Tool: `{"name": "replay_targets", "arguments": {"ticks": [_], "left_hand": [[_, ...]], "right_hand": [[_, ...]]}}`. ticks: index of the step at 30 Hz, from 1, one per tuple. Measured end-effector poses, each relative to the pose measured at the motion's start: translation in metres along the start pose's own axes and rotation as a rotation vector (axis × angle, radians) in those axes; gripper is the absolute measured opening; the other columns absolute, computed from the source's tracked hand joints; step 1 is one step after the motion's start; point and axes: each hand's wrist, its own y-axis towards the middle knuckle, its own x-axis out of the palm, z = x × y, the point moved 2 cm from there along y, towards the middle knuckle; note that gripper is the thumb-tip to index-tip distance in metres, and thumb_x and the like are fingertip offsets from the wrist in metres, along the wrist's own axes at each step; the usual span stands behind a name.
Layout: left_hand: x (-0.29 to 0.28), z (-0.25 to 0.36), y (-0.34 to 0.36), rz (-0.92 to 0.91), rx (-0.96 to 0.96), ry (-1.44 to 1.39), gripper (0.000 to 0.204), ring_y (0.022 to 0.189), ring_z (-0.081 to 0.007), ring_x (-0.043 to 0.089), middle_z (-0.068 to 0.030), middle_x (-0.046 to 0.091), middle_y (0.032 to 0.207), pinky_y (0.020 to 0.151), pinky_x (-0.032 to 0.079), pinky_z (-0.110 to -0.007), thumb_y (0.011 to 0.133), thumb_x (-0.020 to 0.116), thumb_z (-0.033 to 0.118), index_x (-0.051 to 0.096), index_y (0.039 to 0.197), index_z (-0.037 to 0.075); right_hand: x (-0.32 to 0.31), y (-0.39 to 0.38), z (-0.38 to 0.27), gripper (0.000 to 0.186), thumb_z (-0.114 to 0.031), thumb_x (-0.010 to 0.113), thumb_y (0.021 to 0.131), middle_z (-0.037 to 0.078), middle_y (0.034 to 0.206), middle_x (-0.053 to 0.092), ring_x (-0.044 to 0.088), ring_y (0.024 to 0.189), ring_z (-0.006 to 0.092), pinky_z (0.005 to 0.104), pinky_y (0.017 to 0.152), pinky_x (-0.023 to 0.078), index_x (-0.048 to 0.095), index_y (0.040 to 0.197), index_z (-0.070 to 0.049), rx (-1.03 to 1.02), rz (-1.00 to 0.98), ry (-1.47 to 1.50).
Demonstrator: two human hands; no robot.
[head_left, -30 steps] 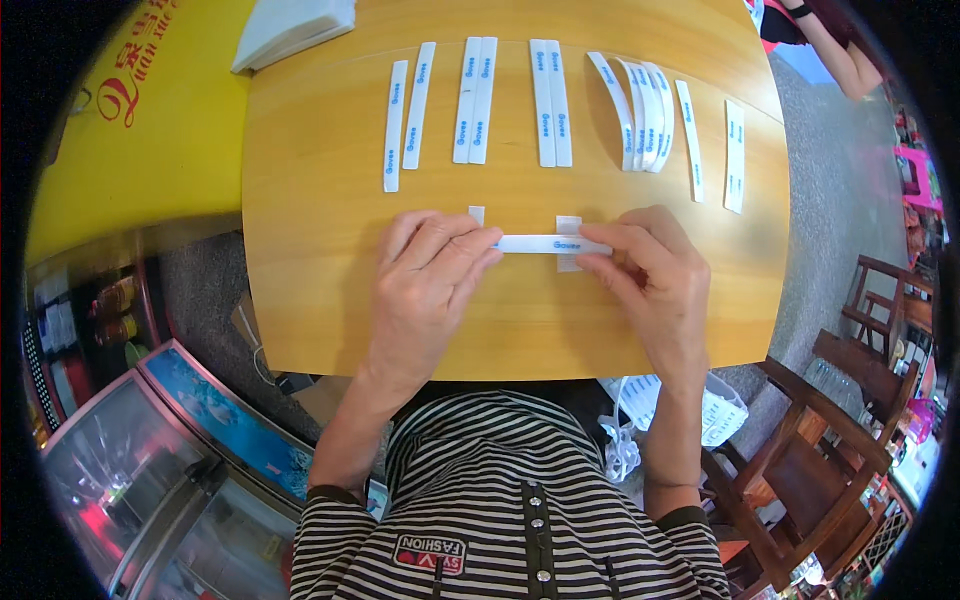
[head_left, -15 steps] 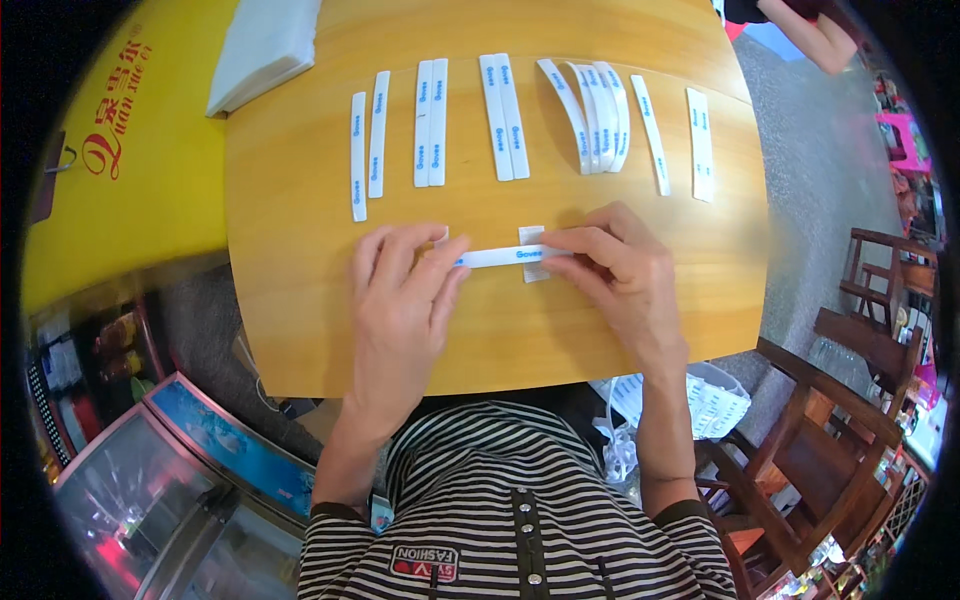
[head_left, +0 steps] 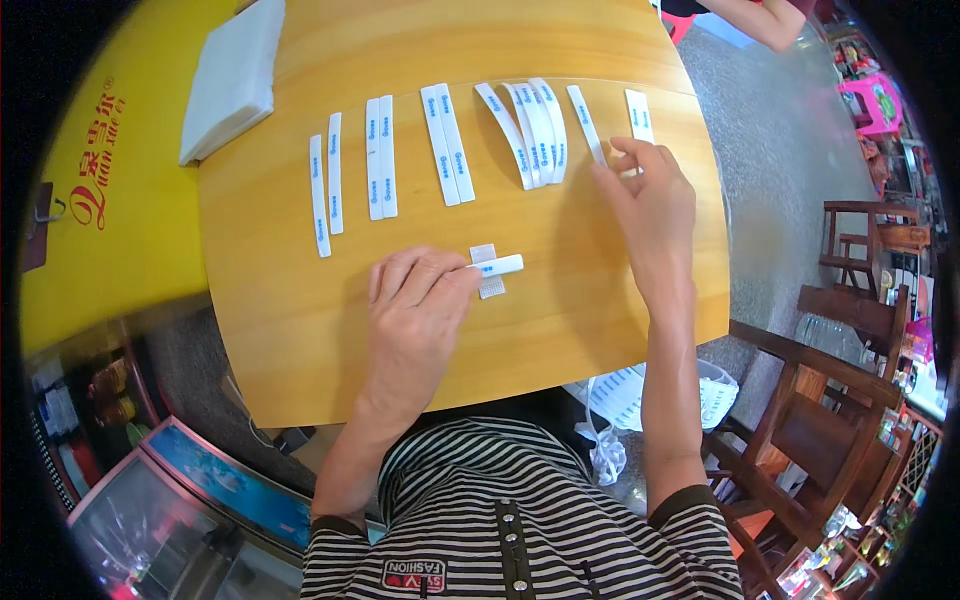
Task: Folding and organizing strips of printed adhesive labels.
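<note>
My left hand point(head_left: 420, 310) has its fingers closed on a white strip point(head_left: 505, 264) with blue print, lying crosswise over a small pale mesh patch point(head_left: 490, 288) on the wooden table point(head_left: 530, 330). My right hand point(head_left: 648, 195) is at the upper right, thumb and forefinger apart at the lower end of a single upright strip point(head_left: 582, 120); another strip point(head_left: 637, 115) is partly hidden behind its fingers. More strips lie in a row: several curved ones point(head_left: 540, 130), two pairs point(head_left: 446, 142) and two single strips point(head_left: 318, 190) at the left end.
A white stack of sheets point(head_left: 230, 70) lies at the table's back left, beside a yellow panel point(head_left: 120, 260). Wooden chairs point(head_left: 840, 380) and a pink stool point(head_left: 873, 105) stand to the right. A white basket point(head_left: 630, 395) is below the table. Another person's arm point(head_left: 755, 22) shows at top right.
My right hand has let go of the crosswise strip and moved up to the row of strips. My left hand stays on that strip. The whole view has shifted as the camera moved.
</note>
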Motion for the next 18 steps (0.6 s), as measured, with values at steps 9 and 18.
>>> {"name": "replay_targets", "arguments": {"ticks": [9,18], "left_hand": [[-0.0035,0.0019,0.0003,-0.031,-0.037,-0.004,0.017,0.093,-0.0246,0.062,-0.0058,0.069,0.094,0.080,0.046,-0.036,0.076,0.076,0.001,0.072,0.092,0.005],[-0.0017,0.0025,-0.0038,-0.001,-0.044,-0.026,0.017,0.094,-0.0265,0.062,-0.0089,0.068,0.096,0.080,0.049,-0.037,0.075,0.075,-0.001,0.071,0.091,0.003]], "right_hand": [[0.0069,0.0078,0.0013,0.023,-0.007,0.071,0.085,0.016,0.083,0.065,0.064,0.073,0.0293,0.0405,0.065,0.050,0.064,0.105,0.002,0.038,-0.077,-0.009],[0.0047,0.0085,0.0021,0.020,-0.016,0.070,0.088,0.016,0.082,0.069,0.067,0.075,0.0285,0.0390,0.069,0.052,0.065,0.097,0.002,0.146,-0.116,0.012]]}}
